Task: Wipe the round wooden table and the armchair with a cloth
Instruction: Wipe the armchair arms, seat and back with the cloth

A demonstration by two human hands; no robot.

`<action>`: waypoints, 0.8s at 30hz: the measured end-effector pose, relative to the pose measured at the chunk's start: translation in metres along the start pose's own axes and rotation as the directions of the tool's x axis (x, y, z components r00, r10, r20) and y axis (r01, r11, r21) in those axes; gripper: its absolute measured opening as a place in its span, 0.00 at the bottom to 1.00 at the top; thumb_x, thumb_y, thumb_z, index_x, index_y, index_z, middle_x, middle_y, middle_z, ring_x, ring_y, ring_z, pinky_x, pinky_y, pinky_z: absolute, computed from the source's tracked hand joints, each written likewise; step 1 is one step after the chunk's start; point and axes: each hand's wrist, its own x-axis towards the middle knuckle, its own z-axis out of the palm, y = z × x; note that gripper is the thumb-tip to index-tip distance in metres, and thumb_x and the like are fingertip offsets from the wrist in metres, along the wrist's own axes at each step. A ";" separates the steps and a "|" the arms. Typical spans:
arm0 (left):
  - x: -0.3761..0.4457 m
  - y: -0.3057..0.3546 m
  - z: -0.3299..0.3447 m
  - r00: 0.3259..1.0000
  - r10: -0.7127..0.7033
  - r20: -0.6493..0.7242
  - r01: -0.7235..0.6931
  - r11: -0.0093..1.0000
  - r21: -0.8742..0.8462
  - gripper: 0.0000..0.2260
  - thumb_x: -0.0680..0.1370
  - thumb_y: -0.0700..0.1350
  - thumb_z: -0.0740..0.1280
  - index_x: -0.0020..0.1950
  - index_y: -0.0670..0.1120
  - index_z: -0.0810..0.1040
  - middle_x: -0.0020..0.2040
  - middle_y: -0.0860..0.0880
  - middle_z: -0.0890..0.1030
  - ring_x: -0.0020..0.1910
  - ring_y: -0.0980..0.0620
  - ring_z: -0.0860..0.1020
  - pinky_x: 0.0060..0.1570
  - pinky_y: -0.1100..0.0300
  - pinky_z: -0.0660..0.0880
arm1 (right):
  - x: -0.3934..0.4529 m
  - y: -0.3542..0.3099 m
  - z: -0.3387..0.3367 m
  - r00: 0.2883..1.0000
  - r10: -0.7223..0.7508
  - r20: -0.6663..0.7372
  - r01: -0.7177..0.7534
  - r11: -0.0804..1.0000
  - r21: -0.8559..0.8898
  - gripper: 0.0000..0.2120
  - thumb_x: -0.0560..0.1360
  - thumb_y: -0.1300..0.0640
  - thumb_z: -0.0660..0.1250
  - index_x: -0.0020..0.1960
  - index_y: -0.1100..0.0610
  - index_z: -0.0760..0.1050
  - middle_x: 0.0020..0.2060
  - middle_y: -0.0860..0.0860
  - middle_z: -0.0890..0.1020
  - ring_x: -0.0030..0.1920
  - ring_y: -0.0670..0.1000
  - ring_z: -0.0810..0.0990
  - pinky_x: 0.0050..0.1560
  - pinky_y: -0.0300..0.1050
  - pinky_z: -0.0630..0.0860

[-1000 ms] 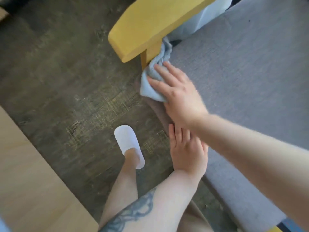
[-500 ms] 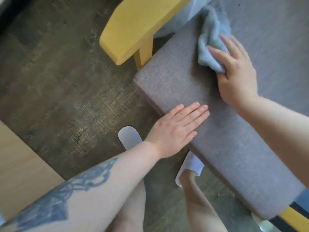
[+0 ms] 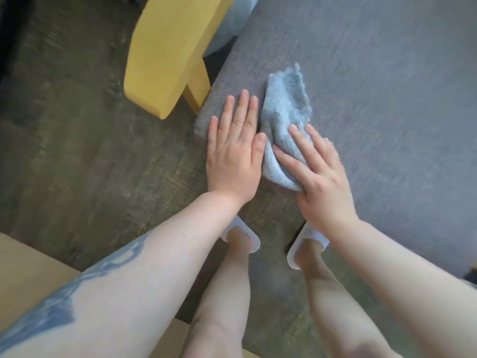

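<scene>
The armchair has a grey seat cushion (image 3: 374, 73) and a yellow wooden armrest (image 3: 165, 47) at the upper left. A crumpled light-blue cloth (image 3: 284, 107) lies on the cushion near its front left corner. My right hand (image 3: 320, 174) presses down on the near part of the cloth, fingers spread and fairly straight. My left hand (image 3: 232, 153) lies flat on the cushion's corner right beside the cloth, its thumb touching the cloth's edge. A piece of the light wooden table (image 3: 25, 270) shows at the lower left.
Dark wood-look floor (image 3: 64, 125) lies between the table and the armchair. My feet in white slippers (image 3: 242, 228) stand close against the cushion's front edge. A pale fabric (image 3: 227, 27) hangs behind the armrest.
My right hand has dragged the cloth from farther back on the cushion toward the front edge, beside my left hand. My left hand has shifted toward the cushion's corner.
</scene>
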 end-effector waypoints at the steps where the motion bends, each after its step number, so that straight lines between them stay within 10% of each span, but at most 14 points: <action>1: 0.000 0.001 0.001 1.000 -0.004 0.000 0.004 1.000 0.009 0.24 0.83 0.51 0.45 0.79 0.47 0.55 0.79 0.50 0.55 0.78 0.51 0.49 0.74 0.53 0.41 | -0.006 0.020 -0.011 0.996 -0.068 0.052 0.069 0.997 -0.037 0.26 0.73 0.68 0.54 0.67 0.53 0.75 0.71 0.55 0.68 0.72 0.60 0.64 0.70 0.58 0.62; 3: 0.000 0.005 0.005 0.999 -0.034 -0.020 0.035 0.999 0.031 0.24 0.83 0.52 0.45 0.79 0.48 0.55 0.79 0.50 0.54 0.78 0.50 0.48 0.74 0.53 0.39 | -0.009 0.048 -0.020 0.967 0.249 -0.047 -0.250 0.968 -0.008 0.28 0.70 0.69 0.56 0.67 0.54 0.74 0.72 0.56 0.67 0.73 0.60 0.63 0.71 0.57 0.61; 6: 0.000 0.020 0.013 0.989 -0.134 -0.062 0.137 0.990 0.042 0.24 0.83 0.52 0.45 0.79 0.48 0.54 0.79 0.48 0.52 0.78 0.47 0.47 0.73 0.51 0.38 | 0.005 0.000 -0.002 0.627 0.720 -0.297 -0.729 0.677 0.104 0.33 0.65 0.68 0.59 0.68 0.53 0.73 0.73 0.57 0.66 0.73 0.61 0.61 0.71 0.58 0.59; 9: 0.000 0.032 0.017 0.985 -0.158 -0.066 0.164 0.982 0.097 0.24 0.82 0.51 0.47 0.79 0.50 0.52 0.79 0.48 0.51 0.78 0.46 0.46 0.73 0.48 0.39 | -0.016 -0.034 0.013 0.918 0.368 -0.148 -0.360 0.930 0.079 0.27 0.68 0.68 0.58 0.65 0.55 0.76 0.71 0.57 0.69 0.72 0.61 0.64 0.68 0.59 0.63; 11: -0.004 0.037 0.020 0.994 -0.102 -0.039 0.106 0.987 0.120 0.24 0.82 0.50 0.48 0.79 0.50 0.52 0.79 0.48 0.51 0.78 0.46 0.47 0.73 0.46 0.40 | -0.039 0.009 -0.001 0.989 0.134 -0.058 -0.132 0.990 0.039 0.27 0.69 0.70 0.57 0.63 0.55 0.77 0.70 0.56 0.70 0.72 0.60 0.65 0.69 0.57 0.64; 13: -0.008 0.043 0.024 0.999 -0.048 -0.023 0.051 0.988 0.149 0.24 0.83 0.50 0.47 0.79 0.50 0.53 0.79 0.48 0.51 0.78 0.46 0.47 0.74 0.46 0.41 | -0.048 0.046 -0.014 0.904 0.388 -0.182 -0.386 0.921 0.048 0.28 0.68 0.71 0.59 0.65 0.55 0.77 0.70 0.57 0.70 0.71 0.61 0.66 0.70 0.55 0.63; 16: -0.011 0.060 0.034 0.998 -0.048 -0.037 0.054 0.984 0.169 0.24 0.83 0.51 0.46 0.79 0.50 0.54 0.79 0.48 0.53 0.78 0.46 0.49 0.74 0.46 0.42 | -0.031 0.012 -0.004 0.487 0.787 -0.380 -0.796 0.579 0.178 0.30 0.66 0.69 0.62 0.67 0.54 0.75 0.72 0.58 0.67 0.73 0.62 0.63 0.71 0.57 0.59; 20: -0.015 0.073 0.041 1.000 0.020 0.011 -0.022 0.979 0.204 0.24 0.81 0.50 0.48 0.79 0.50 0.54 0.79 0.49 0.54 0.78 0.47 0.50 0.73 0.47 0.44 | -0.085 -0.002 0.001 0.942 0.309 -0.128 -0.297 0.949 0.104 0.24 0.69 0.71 0.57 0.60 0.58 0.79 0.71 0.56 0.69 0.72 0.60 0.64 0.69 0.58 0.63; 22: -0.018 0.075 0.042 0.999 0.035 0.033 -0.041 0.977 0.210 0.25 0.81 0.50 0.47 0.79 0.50 0.53 0.79 0.49 0.53 0.78 0.47 0.49 0.74 0.47 0.43 | -0.115 0.047 -0.019 0.939 0.323 -0.114 -0.318 0.946 0.062 0.28 0.68 0.71 0.57 0.65 0.55 0.76 0.71 0.55 0.68 0.72 0.59 0.64 0.70 0.57 0.62; 24: -0.022 0.087 0.047 1.000 -0.003 0.013 0.000 0.979 0.202 0.24 0.82 0.51 0.47 0.79 0.50 0.53 0.79 0.49 0.52 0.78 0.46 0.48 0.74 0.47 0.43 | -0.117 0.065 -0.032 0.661 0.697 -0.278 -0.686 0.711 0.152 0.30 0.67 0.70 0.58 0.67 0.55 0.74 0.72 0.57 0.66 0.73 0.61 0.62 0.70 0.60 0.61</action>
